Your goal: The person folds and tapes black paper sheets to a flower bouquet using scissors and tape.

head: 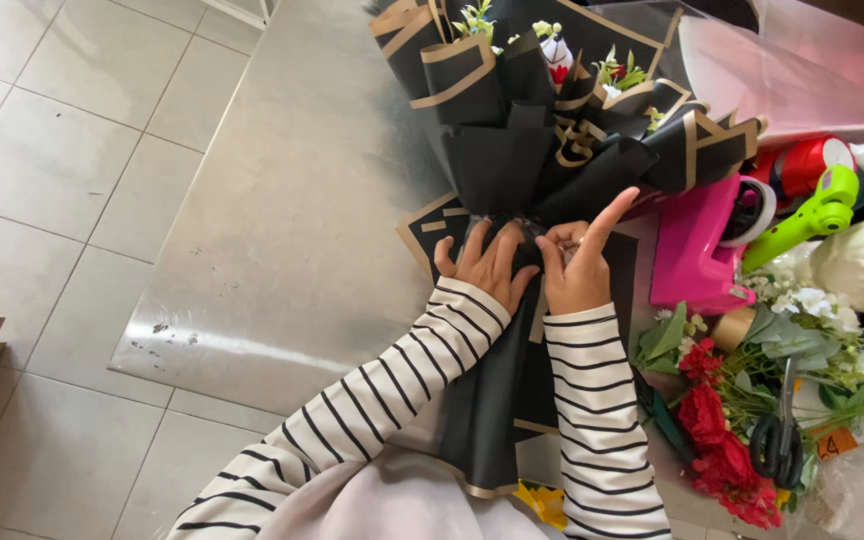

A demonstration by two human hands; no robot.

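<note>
- Bouquet (542,130) in black wrap: left hand (484,262) and right hand (577,270) both pinching its neck
- pink tape dispenser (697,245), green glue gun (812,215) just right of hands
- scissors (777,440) on loose flowers (727,440), lower right

One wrapped bouquet (542,110), one pink tape dispenser (697,245), one green glue gun (812,215) — and one pair of scissors (777,445).

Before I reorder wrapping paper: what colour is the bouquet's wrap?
Black wrap with tan-gold edging, clearest in the head view.

bare metal table (282,250) lies open leftward — pink tape dispenser (697,250), scissors (780,440) crowd the right.
</note>
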